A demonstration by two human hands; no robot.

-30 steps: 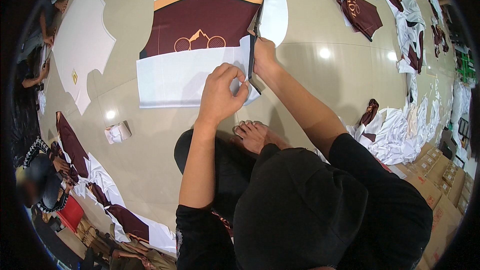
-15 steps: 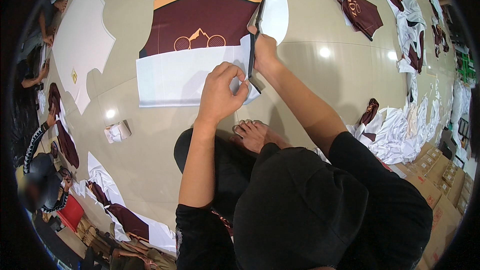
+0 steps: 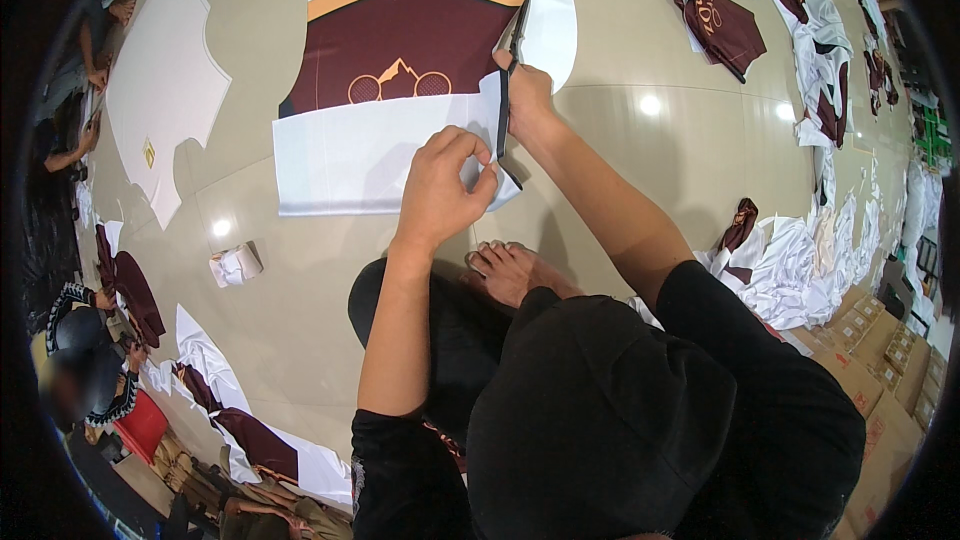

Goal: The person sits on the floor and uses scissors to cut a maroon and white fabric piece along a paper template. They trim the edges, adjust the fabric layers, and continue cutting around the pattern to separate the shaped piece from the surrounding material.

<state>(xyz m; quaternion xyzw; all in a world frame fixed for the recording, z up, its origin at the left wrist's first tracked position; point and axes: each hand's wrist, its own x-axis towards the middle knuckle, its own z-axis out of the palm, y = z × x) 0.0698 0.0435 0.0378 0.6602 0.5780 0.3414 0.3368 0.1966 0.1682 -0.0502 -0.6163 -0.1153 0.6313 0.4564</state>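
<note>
A maroon fabric panel [image 3: 400, 40] with an orange band and a white margin lies on the tiled floor. Its near part is folded over, showing the white back [image 3: 350, 165]. My right hand [image 3: 527, 100] is closed around dark scissors [image 3: 518, 32], whose blades lie along the panel's right edge, pointing away from me. Nearer to me, my left hand [image 3: 443, 180] pinches the folded cloth by its lower right edge, thumb and forefinger together. A narrow black strip [image 3: 503, 125] runs down beside the right hand; whether it is cloth edging or part of the scissors is unclear.
A white shirt-shaped panel [image 3: 165, 90] and a small roll [image 3: 235, 265] lie to the left. White scraps [image 3: 790, 265] and cardboard boxes [image 3: 880, 350] are heaped at right. A folded maroon piece [image 3: 718, 25] lies far right. At the left edge, a co-worker handles maroon cloth [image 3: 137, 295].
The scissor blades have come closer together at the panel's edge. My left hand has hardly moved. At the left, the co-worker's hands and maroon cloth have shifted.
</note>
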